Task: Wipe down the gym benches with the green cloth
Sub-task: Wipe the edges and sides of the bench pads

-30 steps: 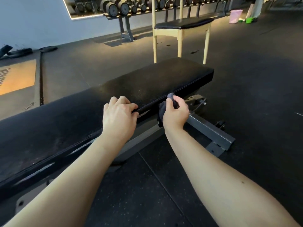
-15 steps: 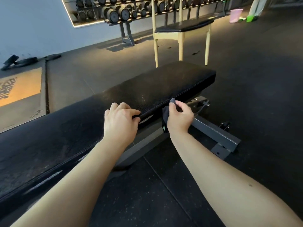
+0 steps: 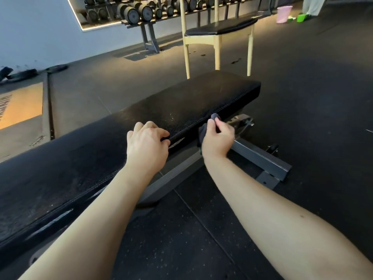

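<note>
Left hand [image 3: 148, 143] resting on the near edge of the black bench pad [image 3: 181, 110], fingers curled over the rim, holding nothing. Right hand [image 3: 219, 139] just beside it, closed around a bunched cloth [image 3: 202, 132], pressed against the pad's front side below the top seam. Cloth looks dark, possibly grey-blue in this dim light; a corner pokes above the thumb. Grey metal frame [image 3: 260, 158] under the bench, on the black rubber floor [image 3: 312, 98]. Beyond the bench: wooden chair [image 3: 217, 35], dumbbell rack [image 3: 149, 37], pink bucket [image 3: 284, 14].
</note>
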The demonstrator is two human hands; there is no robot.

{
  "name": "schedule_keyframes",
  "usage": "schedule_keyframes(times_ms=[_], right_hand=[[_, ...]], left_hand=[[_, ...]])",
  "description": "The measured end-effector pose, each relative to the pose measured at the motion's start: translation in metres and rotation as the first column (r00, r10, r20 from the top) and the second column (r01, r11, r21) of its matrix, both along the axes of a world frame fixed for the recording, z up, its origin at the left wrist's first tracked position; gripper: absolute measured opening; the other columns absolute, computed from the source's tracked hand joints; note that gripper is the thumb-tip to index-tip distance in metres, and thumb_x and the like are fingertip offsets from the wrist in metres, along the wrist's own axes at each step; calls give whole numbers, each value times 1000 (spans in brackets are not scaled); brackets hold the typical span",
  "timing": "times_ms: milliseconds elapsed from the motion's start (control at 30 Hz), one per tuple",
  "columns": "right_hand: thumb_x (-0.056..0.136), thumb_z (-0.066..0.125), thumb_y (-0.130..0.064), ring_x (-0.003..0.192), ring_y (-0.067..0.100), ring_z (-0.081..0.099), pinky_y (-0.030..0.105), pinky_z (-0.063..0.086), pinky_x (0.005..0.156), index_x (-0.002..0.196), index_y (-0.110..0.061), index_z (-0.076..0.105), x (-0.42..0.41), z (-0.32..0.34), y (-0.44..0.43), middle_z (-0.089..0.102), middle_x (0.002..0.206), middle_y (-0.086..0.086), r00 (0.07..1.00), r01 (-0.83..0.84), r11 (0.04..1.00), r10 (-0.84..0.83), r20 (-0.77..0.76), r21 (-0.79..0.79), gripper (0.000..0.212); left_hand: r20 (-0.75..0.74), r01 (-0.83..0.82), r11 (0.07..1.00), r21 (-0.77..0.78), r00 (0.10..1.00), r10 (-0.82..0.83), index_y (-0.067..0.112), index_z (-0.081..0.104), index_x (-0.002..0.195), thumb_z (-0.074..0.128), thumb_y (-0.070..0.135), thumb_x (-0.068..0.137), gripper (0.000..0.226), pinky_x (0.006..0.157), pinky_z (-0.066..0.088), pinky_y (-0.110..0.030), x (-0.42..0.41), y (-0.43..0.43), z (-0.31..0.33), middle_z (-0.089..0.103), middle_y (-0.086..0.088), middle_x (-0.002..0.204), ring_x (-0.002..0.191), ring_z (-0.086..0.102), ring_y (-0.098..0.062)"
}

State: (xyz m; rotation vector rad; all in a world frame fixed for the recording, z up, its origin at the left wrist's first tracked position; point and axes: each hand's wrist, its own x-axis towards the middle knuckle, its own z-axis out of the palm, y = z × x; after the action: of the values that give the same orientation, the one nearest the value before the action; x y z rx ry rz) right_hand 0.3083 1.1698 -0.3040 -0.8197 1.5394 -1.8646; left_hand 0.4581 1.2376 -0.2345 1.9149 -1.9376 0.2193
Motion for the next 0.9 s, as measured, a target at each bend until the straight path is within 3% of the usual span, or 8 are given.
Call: schedule_keyframes(times_ms=[100,167,267,367,500,667,767,900], right_hand=[[97,68,-19,109,10,54,14,42,97,131,-7,67,26,-13,33,49,124,4,989,-149,989,149,11,15,36],[94,71,-14,109,11,59,21,48,99,125,-10,71,31,-18,43,55,122,2,977,-213,976,213,-7,43,31],[86,78,-10,101,16,68,37,56,99,105,-16,79,7,-6,14,70,110,4,981,-125,991,116,157,55,19],[89,76,-7,103,20,69,32,56,96,107,-10,79,-26,12,-22,71,104,0,968,-23,997,3,252,75,18],[91,73,-7,101,15,63,3,43,80,108,-7,77,-4,10,6,65,113,6,997,-41,999,40,67,21,18],[88,77,-12,100,7,64,24,53,93,92,-23,75,19,-4,45,64,107,-4,966,-258,966,258,-3,32,12],[88,76,-12,94,2,62,11,49,89,92,-19,78,-9,11,15,65,109,-2,990,-133,991,132,-59,-21,8],[89,73,-13,102,18,63,30,54,93,95,-18,79,-31,24,-21,66,108,-11,983,-54,998,50,-176,-20,10]], left_hand=[[6,0,1000,5,1000,0,26,74,119,61,29,97,26,93,33,-39,-1,-1,1,62,3,120,112,44,-25],[21,-8,1000,20,1000,8,27,74,120,60,29,98,26,92,33,-39,-3,-1,4,62,4,120,113,44,-25],[20,-1,999,38,1000,0,27,74,120,60,29,98,26,92,33,-38,-4,-1,6,62,5,121,114,43,-24],[-6,9,999,33,1000,-9,28,73,121,59,29,99,26,94,34,-38,-3,0,5,61,5,121,114,44,-23],[-21,26,1000,18,999,-25,27,73,121,59,29,99,26,94,33,-37,-1,3,2,61,5,120,114,45,-22],[-44,32,999,2,998,-32,27,74,119,62,29,98,25,93,32,-37,-1,3,0,61,6,115,111,46,-21],[-37,42,999,-18,998,-42,30,74,118,63,32,98,23,92,33,-37,1,4,1,62,7,114,108,45,-20],[-55,53,996,-69,997,-56,30,76,109,66,33,96,17,88,29,-34,5,8,-3,63,8,109,104,44,-19]])
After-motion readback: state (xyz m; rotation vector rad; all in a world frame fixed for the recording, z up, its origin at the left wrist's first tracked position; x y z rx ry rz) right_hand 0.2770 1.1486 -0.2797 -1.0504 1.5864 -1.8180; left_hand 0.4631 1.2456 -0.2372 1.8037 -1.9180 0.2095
